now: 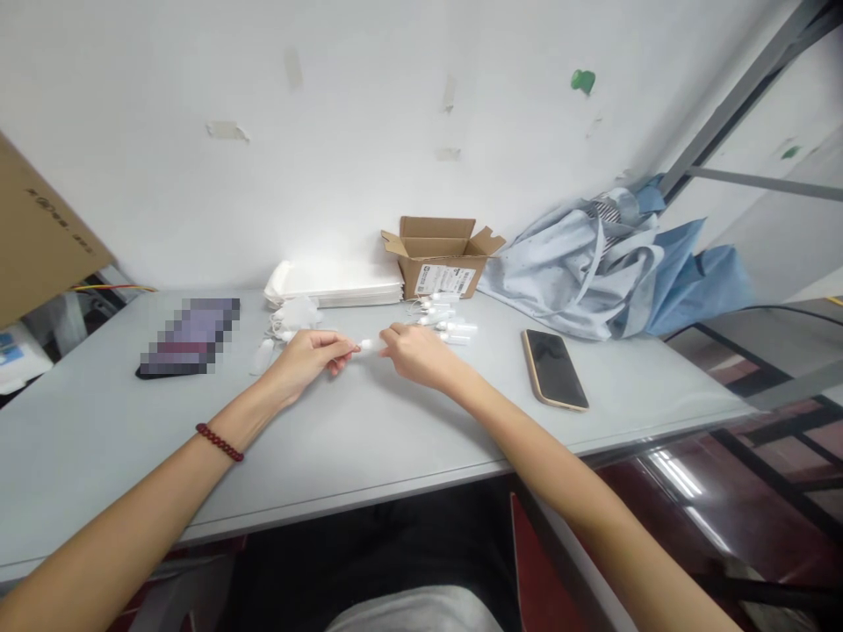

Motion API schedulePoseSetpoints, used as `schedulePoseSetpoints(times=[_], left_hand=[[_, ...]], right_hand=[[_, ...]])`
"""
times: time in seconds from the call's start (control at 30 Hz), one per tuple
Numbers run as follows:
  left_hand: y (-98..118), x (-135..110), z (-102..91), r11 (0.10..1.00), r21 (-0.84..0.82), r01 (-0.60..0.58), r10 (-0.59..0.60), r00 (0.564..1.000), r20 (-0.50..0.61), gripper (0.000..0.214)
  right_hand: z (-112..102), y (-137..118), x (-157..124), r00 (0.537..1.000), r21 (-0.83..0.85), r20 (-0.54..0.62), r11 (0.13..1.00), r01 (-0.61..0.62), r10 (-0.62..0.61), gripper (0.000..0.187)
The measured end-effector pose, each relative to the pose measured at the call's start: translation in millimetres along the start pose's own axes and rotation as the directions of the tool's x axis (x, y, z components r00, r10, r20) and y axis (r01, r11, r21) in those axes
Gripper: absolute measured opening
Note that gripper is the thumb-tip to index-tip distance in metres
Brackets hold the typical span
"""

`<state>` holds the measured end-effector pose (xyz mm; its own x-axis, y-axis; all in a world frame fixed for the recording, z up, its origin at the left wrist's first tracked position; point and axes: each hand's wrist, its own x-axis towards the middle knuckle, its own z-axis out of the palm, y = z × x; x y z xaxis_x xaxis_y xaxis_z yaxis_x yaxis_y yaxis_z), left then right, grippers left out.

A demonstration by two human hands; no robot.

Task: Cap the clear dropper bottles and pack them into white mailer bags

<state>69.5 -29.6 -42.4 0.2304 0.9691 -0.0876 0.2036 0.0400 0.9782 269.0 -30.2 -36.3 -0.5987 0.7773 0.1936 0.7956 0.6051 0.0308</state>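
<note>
My left hand [314,358] pinches the left end of a small white-capped tube [367,344] between thumb and fingers. At its right end my right hand [416,354] is closed, fingertips bent down around the tube's far part, which they hide. Behind the right hand lies a pile of similar white-capped, translucent tubes [454,328] with thin cords. A little beyond my left hand is a heap of small white pieces [295,314], partly covered by that hand.
A stack of white sheets or sleeves [342,285] and an open cardboard box [438,263] stand against the wall. A phone [555,369] lies right, a blurred-out dark flat object [190,338] left. Pale blue cloth bags [580,263] fill the right rear of the grey table [369,448].
</note>
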Motion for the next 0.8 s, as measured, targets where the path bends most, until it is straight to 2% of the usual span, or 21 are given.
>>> schedulePoseSetpoints(times=[0.33, 0.7, 0.8], left_hand=[[12, 2, -4.1, 0.998, 0.004, -0.062, 0.062, 0.997, -0.054, 0.018], [11, 1, -10.4, 0.999, -0.023, -0.043, 0.042, 0.998, -0.056, 0.029], [9, 1, -9.6, 0.998, 0.030, -0.058, 0.059, 0.997, -0.040, 0.029]], right_hand=[[-11, 13, 2, 0.996, 0.139, -0.086, 0.990, -0.009, 0.021, 0.018], [-12, 14, -1, 0.991, 0.174, -0.111, 0.983, -0.059, 0.079, 0.019], [-12, 11, -1, 0.992, 0.173, -0.107, 0.984, -0.044, 0.063, 0.021]])
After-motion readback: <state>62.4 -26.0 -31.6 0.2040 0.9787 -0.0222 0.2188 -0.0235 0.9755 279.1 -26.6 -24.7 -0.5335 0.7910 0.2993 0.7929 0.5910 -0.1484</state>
